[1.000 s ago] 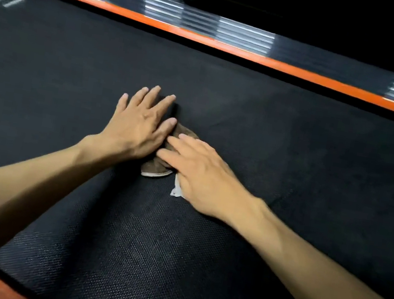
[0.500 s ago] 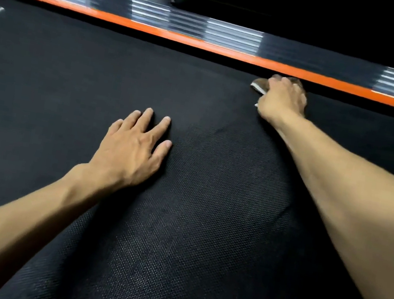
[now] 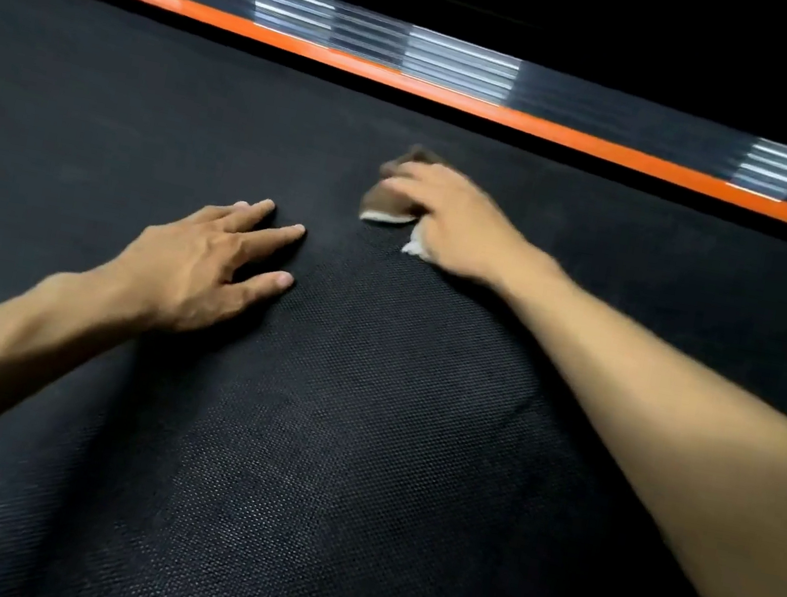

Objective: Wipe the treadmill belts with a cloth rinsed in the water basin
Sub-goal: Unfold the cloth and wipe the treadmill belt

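Item 1, cloth (image 3: 389,203): I see a small brown rag with a pale underside or hem, bunched flat on the treadmill belt (image 3: 356,448), toward the far right of centre and well short of the orange side rail (image 3: 466,102). I judge it light, limp and probably damp, so it should slide under a flat palm and bunch if pushed from 1 edge; best taken from above with the fingers spread over its middle. Item 2, right hand (image 3: 450,224): it lies on the cloth, blurred, fingers apparently laid over it and pressing; I cannot tell whether any finger curls under an edge. Item 3, left hand (image 3: 199,265): flat on the belt, left of the cloth and apart from it, fingers spread and holding nothing. Item 4, belt: black, matte, finely woven-textured, grippy by the look. Item 5, rail: glossy orange strip with a ribbed dark-and-silver tread behind it. No basin in view.
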The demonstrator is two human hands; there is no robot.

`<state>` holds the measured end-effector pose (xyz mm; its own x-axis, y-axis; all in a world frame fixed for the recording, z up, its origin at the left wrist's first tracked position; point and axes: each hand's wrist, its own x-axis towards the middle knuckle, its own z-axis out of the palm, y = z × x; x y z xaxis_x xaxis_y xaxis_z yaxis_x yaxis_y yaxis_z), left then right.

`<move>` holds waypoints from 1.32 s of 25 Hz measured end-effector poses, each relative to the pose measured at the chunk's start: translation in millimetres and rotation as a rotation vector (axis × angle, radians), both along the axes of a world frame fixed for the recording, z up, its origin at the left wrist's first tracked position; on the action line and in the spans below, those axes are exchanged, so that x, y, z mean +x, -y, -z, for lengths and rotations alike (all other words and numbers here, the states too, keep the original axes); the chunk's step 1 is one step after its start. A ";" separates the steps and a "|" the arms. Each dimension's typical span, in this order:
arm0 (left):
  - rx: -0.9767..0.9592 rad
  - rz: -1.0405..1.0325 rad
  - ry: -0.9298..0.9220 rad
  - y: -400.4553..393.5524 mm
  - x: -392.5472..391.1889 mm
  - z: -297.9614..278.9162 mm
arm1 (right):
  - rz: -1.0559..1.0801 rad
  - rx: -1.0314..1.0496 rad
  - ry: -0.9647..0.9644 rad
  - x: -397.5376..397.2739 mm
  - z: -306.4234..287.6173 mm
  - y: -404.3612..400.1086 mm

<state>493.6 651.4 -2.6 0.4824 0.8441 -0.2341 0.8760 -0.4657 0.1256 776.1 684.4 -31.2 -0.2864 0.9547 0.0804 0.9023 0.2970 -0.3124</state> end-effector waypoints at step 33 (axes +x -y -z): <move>-0.262 0.033 -0.094 82.1 -29.5 -28.9 | 0.031 -0.036 -0.145 -29.2 -1.0 189.0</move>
